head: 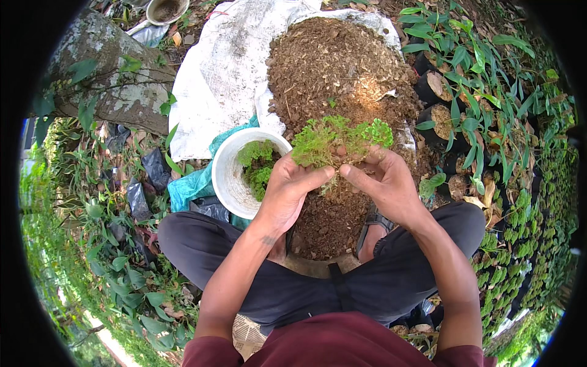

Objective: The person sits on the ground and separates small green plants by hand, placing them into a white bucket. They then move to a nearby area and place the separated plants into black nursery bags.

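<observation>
Between both hands is a clump of feathery green plant sprigs, held over a heap of brown soil mix. My left hand grips the clump's left side, its thumb near the base of the stems. On the other side, my right hand holds the clump with thumb and bent fingers; the two thumb tips are close together. A white plastic bucket stands just left of my left hand, with more of the same kind of green sprigs inside. The soil lies on a white woven sheet.
A thick tree trunk lies at the upper left, near a white dipper. Teal plastic sheeting is under and beside the bucket. Black soil-filled plant bags with leafy plants line the right side. Black plastic pieces lie at left.
</observation>
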### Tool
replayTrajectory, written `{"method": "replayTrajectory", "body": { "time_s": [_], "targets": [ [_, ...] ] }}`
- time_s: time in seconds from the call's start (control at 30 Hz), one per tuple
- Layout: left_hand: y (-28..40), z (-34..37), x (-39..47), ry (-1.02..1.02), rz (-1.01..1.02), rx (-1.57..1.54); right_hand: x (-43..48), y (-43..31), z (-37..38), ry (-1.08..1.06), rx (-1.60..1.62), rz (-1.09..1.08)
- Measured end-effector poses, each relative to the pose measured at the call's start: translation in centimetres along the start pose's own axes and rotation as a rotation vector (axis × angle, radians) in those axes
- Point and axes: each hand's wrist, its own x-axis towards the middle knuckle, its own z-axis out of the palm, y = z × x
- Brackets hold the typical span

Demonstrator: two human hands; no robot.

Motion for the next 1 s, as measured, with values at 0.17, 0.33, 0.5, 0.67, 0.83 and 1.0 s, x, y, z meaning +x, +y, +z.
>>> {"method": "replayTrajectory", "body": {
  "time_s": [0.17, 0.33, 0.5, 0.67, 0.83, 1.0],
  "targets": [
    [0.0, 0.6, 0.0, 0.035, 0.019, 0.038, 0.0, 0.7, 0.2, 0.022, -0.042, -0.047],
    [0.0, 0.4, 0.0, 0.043, 0.025, 0.046, 0.2, 0.9, -0.1, 0.016, -0.034, -0.046],
    [0.0, 0.2, 0.0, 0.046, 0.013, 0.025, 0.3, 1.1, -0.3, 0.008, -0.044, 0.002],
    [0.1, -0.1, 0.0, 0.029, -0.007, 0.031, 0.4, 1.1, -0.5, -0.014, -0.01, -0.001],
    [0.1, -0.2, 0.1, 0.026, -0.028, 0.054, 0.3, 1.1, -0.3, -0.004, -0.041, -0.013],
    [0.1, -0.2, 0.0, 0.012, -0.028, 0.064, 0.1, 0.8, -0.2, -0.049, -0.023, -0.05]
  ]
}}
